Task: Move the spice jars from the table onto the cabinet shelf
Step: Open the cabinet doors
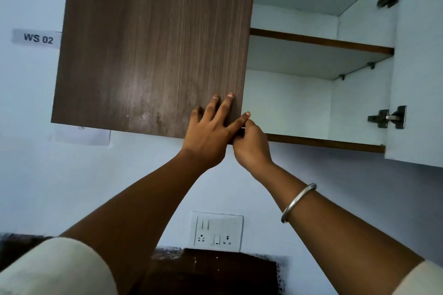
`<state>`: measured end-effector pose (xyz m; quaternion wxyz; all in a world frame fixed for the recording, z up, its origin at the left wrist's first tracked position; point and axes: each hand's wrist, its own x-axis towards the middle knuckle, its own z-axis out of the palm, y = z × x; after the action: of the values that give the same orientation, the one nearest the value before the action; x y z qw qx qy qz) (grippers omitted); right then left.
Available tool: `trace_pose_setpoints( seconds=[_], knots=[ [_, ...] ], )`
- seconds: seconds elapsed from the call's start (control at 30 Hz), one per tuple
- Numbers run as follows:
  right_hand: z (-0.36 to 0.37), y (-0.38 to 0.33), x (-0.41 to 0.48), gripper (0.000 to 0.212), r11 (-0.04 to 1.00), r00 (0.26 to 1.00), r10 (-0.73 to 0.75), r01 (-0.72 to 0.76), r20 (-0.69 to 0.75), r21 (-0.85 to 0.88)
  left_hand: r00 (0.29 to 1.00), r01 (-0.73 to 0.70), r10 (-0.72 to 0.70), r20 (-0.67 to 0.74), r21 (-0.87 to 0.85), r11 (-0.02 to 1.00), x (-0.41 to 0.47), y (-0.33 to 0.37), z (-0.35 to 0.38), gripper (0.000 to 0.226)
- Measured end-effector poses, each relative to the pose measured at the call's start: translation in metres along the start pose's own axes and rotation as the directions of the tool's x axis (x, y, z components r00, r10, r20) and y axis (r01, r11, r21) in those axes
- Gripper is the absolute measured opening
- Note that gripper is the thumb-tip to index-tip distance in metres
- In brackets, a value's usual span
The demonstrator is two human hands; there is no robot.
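A wall cabinet hangs above me. Its left door (pixel 153 43), dark wood grain, is shut. My left hand (pixel 211 132) lies flat on that door's lower right corner with straight fingers. My right hand (pixel 251 141) grips the same door's lower right edge with curled fingers. The right door (pixel 419 79) stands swung open, white inside, with two hinges. Inside, the middle shelf (pixel 321 42) and the bottom shelf (pixel 323 142) hold nothing that I can see. No spice jars are in view.
A white socket plate (pixel 217 231) sits on the wall below the cabinet. A label reading WS 02 (pixel 37 38) is stuck left of the cabinet. A dark wooden surface (pixel 211 270) lies at the bottom between my arms.
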<state>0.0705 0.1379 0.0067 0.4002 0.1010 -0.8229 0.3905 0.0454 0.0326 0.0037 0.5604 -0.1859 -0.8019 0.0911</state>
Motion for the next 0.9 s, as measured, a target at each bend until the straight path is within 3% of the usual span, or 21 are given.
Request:
trace_pose_setpoints(
  seconds=[0.17,0.4,0.73,0.9],
  knots=[
    [-0.026,-0.033,-0.035,0.02,0.999,0.999,-0.045,0.045,0.02,0.002,0.997,0.073,-0.073,0.01,-0.01,0.997,-0.018,0.006,-0.053,0.067],
    [-0.045,-0.085,-0.09,0.018,0.992,0.994,-0.11,0.11,0.003,0.068,0.989,0.14,-0.147,0.026,0.168,0.976,-0.061,-0.001,-0.134,0.067],
    [-0.034,-0.173,-0.164,0.008,0.951,0.981,-0.193,0.184,0.016,0.248,0.971,0.166,-0.208,0.115,0.299,0.94,-0.124,-0.04,-0.25,0.055],
    [-0.013,-0.215,-0.2,0.009,0.949,0.982,-0.188,0.191,-0.035,0.25,0.962,0.156,-0.221,0.162,0.338,0.928,-0.153,-0.066,-0.29,0.049]
  ],
)
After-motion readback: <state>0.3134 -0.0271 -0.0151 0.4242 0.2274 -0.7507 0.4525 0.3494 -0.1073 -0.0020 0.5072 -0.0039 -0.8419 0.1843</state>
